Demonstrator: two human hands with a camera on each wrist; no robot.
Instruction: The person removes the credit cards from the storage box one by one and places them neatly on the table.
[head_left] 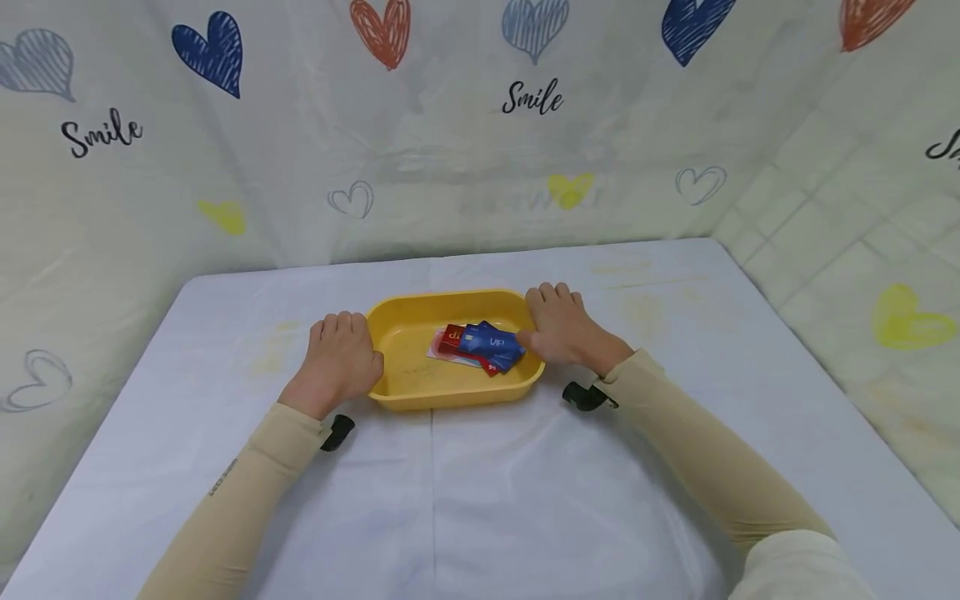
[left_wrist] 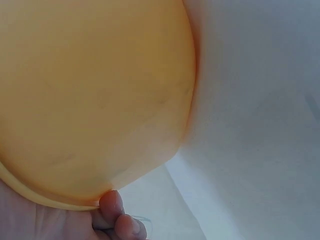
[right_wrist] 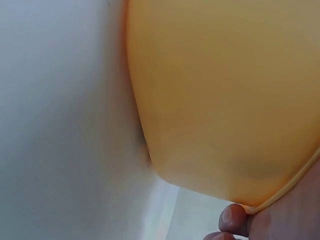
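A shallow yellow plastic basin (head_left: 408,367) stands on the white-covered table, with a small pile of cards inside toward its right end. On top lies a blue VIP card (head_left: 491,342); a red card (head_left: 452,337) and a paler card show beneath it. My left hand (head_left: 341,354) grips the left end of the rim, fingertips curled under the lip in the left wrist view. At the other end my right hand (head_left: 562,325) holds the rim, its thumb over the inside edge and its fingers (right_wrist: 233,216) bent below the lip.
The table (head_left: 480,492) has a white cloth with a crease down the middle and faint yellowish stains. Behind it hangs a pale curtain (head_left: 450,142) printed with hearts and "Smile"; another stretch runs along the right side. A dark wrist camera (head_left: 585,396) sits under the right cuff.
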